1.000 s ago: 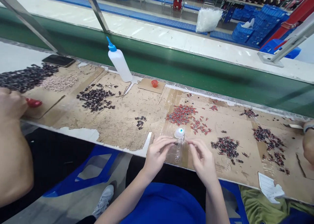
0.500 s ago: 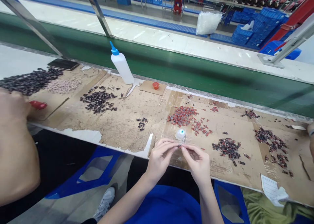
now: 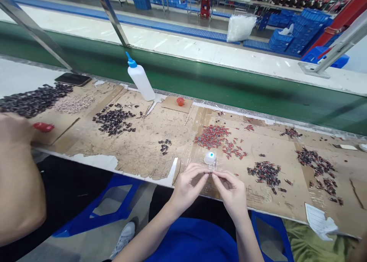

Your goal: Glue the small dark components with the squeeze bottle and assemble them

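My left hand point(image 3: 187, 185) and my right hand point(image 3: 231, 191) meet at the near edge of the cardboard-covered bench point(image 3: 143, 147). Their fingertips pinch one tiny dark part point(image 3: 210, 173) between them. Just beyond the fingers sits a small white cap with a blue dot point(image 3: 210, 157). A pile of small red parts point(image 3: 212, 135) lies further back. A pile of dark and red parts point(image 3: 265, 171) lies to the right of my right hand.
A white squeeze bottle with a blue nozzle point(image 3: 139, 78) stands at the back, a red cap point(image 3: 180, 101) beside it. Dark part piles point(image 3: 113, 118) lie left. Another person's arm point(image 3: 17, 170) is at far left. A green conveyor belt point(image 3: 229, 86) runs behind.
My hands have drawn together from apart and now pinch the small part between them. The view shifted slightly. The other person's hand at the far right has left the view.
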The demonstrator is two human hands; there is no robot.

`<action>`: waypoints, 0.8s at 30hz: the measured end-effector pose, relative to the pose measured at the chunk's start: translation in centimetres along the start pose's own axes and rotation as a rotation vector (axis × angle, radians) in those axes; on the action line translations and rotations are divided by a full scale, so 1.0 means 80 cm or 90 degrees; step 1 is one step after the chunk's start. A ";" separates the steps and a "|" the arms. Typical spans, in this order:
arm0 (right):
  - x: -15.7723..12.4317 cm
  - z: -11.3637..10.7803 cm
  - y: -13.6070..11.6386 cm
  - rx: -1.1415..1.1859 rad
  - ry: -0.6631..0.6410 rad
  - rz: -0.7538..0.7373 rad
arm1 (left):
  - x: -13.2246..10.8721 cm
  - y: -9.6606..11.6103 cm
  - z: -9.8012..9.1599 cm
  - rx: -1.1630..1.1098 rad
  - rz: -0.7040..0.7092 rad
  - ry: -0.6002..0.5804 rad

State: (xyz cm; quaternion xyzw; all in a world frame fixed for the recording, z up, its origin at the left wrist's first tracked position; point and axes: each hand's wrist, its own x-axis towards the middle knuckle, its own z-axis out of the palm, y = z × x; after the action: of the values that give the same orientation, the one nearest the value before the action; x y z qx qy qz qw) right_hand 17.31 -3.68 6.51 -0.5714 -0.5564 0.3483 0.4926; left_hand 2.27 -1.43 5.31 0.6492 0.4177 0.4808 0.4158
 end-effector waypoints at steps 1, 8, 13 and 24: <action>0.001 0.000 0.000 -0.003 0.001 -0.004 | 0.000 0.001 0.001 0.000 -0.010 0.003; -0.002 0.001 0.003 0.034 -0.034 0.042 | -0.002 0.012 -0.001 -0.042 -0.089 0.008; -0.005 0.003 0.002 -0.036 -0.028 -0.026 | -0.002 0.009 0.003 -0.044 -0.126 -0.012; -0.003 -0.092 0.056 -0.306 0.084 -0.011 | 0.020 -0.013 -0.076 0.132 -0.127 0.087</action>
State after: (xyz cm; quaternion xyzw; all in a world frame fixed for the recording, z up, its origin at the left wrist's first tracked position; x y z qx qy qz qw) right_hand 25.54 -4.71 4.21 -0.6888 -0.5949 0.1634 0.3806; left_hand -3.47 1.25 5.95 0.6096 0.5552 0.4343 0.3627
